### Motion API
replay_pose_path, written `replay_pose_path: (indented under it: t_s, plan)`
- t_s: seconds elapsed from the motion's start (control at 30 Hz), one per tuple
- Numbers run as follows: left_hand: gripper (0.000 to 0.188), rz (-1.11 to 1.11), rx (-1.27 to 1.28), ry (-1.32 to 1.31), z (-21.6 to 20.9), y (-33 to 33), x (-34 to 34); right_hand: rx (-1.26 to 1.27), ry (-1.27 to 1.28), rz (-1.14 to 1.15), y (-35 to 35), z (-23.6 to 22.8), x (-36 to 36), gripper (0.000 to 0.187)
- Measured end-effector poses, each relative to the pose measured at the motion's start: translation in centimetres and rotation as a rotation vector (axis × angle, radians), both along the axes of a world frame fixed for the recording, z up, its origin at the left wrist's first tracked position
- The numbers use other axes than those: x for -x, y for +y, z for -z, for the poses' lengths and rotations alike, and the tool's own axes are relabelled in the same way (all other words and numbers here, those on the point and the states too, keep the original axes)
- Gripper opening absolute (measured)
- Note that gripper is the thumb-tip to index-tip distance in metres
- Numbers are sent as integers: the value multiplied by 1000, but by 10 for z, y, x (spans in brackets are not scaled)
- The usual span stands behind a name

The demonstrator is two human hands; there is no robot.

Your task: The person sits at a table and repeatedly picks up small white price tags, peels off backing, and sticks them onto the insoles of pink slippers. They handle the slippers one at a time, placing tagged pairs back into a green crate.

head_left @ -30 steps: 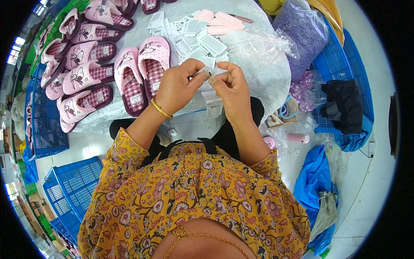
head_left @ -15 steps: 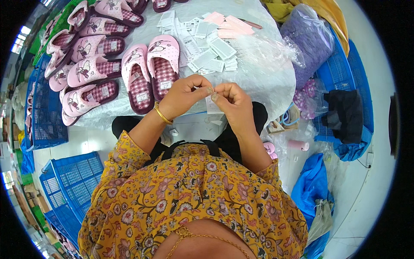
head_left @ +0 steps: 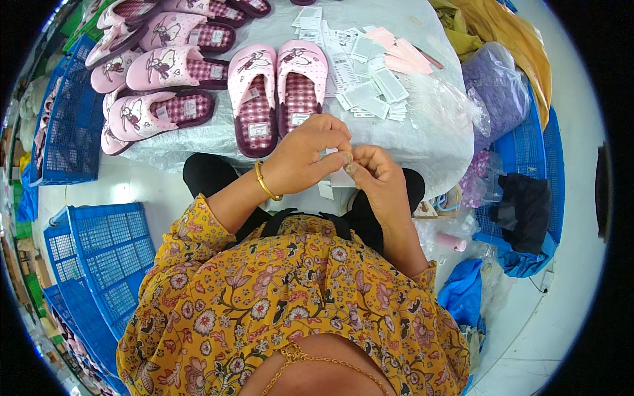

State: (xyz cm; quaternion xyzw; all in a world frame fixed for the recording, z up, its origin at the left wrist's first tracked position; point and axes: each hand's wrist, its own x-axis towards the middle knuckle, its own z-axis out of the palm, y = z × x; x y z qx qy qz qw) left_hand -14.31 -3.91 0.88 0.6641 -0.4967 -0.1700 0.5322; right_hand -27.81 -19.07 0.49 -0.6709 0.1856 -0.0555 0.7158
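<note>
My left hand (head_left: 314, 152), with a gold bangle at its wrist, and my right hand (head_left: 378, 170) meet over the table's near edge. Both are closed, thumb and finger pinched tip to tip. From between them hangs a white paper tag (head_left: 341, 177), mostly hidden by my fingers; exactly how it is gripped is not visible. Just left of my hands a pair of pink slippers (head_left: 253, 99) with plum checked insoles lies side by side, toes away from me. Beyond my hands loose white tags (head_left: 380, 82) and pale pink cards (head_left: 406, 56) are spread on the table.
More pink slippers (head_left: 158, 112) are stacked at the table's left. Plastic sheeting (head_left: 436, 125) covers the tabletop. Blue crates (head_left: 109, 247) stand at the lower left, another blue crate (head_left: 555, 152) at the right. A bag of purple material (head_left: 495, 92) sits by the table's right edge.
The whole view has shifted, so the table and slippers appear farther right and higher. My hands stay pinched together, with the white tag tilted a little differently below them.
</note>
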Motion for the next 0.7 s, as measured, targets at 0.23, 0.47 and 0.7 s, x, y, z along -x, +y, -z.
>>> replay_pose_path:
  t_s: [0.23, 0.47, 0.7]
  plan:
    - [11, -351, -47, -789, -10, 35, -83, 427, -339, -225, 21, -20, -25, 9]
    - [14, -245, -150, -987, 10, 29, -133, 43, -135, -49, 38, 1, -109, 19]
    - [9, -231, -214, -793, 19, 27, -143, 401, 15, 98, 47, 19, -136, 34]
